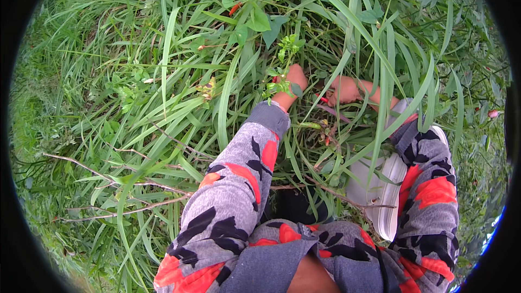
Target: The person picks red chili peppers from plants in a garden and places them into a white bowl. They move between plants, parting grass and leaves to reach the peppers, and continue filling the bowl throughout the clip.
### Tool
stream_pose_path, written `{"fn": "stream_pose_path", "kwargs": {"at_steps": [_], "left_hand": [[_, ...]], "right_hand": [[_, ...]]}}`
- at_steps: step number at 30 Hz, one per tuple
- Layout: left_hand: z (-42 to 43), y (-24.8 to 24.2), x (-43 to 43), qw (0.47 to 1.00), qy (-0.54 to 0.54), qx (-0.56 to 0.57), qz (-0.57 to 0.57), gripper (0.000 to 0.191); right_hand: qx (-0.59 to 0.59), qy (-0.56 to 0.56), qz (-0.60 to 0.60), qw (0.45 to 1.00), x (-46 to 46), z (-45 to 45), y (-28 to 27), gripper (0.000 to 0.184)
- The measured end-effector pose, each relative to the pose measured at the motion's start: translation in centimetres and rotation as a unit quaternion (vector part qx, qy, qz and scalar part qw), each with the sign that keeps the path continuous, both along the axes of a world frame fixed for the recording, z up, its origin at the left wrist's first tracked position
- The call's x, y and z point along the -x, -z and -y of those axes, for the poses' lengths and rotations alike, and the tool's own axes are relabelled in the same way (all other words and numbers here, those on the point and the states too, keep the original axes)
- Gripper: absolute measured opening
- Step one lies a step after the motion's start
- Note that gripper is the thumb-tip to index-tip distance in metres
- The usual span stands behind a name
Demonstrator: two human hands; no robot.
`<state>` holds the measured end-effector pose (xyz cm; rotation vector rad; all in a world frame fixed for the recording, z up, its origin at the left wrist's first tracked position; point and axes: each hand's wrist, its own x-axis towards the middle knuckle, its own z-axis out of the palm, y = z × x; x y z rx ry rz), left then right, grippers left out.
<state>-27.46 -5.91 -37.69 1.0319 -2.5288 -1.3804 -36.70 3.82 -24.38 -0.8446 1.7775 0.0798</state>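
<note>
My left hand (297,78) reaches down into the tall grass beside a leafy green plant stem (288,51). Its fingers are hidden, so whatever they touch cannot be seen. A bit of red (275,79) shows among the leaves at its wrist side. To its right, my right hand (345,90) is bent inward with curled fingers, and a red chili pepper (322,98) sticks out at the fingertips. Below both hands, a greenish pepper (310,125) lies in the grass. Another red chili pepper (235,8) shows among leaves farther ahead.
A white plastic container (376,187) with a pale rim stands by my right forearm, partly behind grass blades. Dry bare twigs (134,183) stretch out left of my left sleeve, and another twig (346,199) crosses before the container. Dense long grass (179,77) surrounds everything.
</note>
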Motion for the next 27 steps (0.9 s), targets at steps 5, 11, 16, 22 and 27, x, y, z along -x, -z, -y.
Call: {"fn": "stream_pose_path", "kwargs": {"at_steps": [5, 11, 16, 22, 27], "left_hand": [[0.3, 2.8, 1.6, 0.997, 0.034, -0.001, -0.062, 0.029], [2.5, 3.5, 0.5, 0.986, 0.046, 0.018, -0.162, 0.035], [4.1, -2.0, -1.6, 0.977, 0.162, 0.054, -0.129, 0.03], [6.6, 2.1, -3.2, 0.918, 0.33, 0.147, -0.161, 0.038], [5.9, -6.0, -4.6, 0.969, 0.222, -0.075, -0.072, 0.035]], "right_hand": [[-0.044, 0.024, -0.09, 0.995, 1.9, -1.6, 0.8, 0.02], [-0.058, 0.009, -0.042, 0.997, 0.1, 1.1, -2.4, 0.015], [-0.04, -0.056, -0.08, 0.994, 2.8, -1.4, 0.0, 0.017], [0.174, 0.056, 0.06, 0.981, 6.8, -5.4, 6.5, 0.02], [0.205, 0.208, 0.175, 0.94, 4.1, -5.0, 1.6, 0.024]]}}
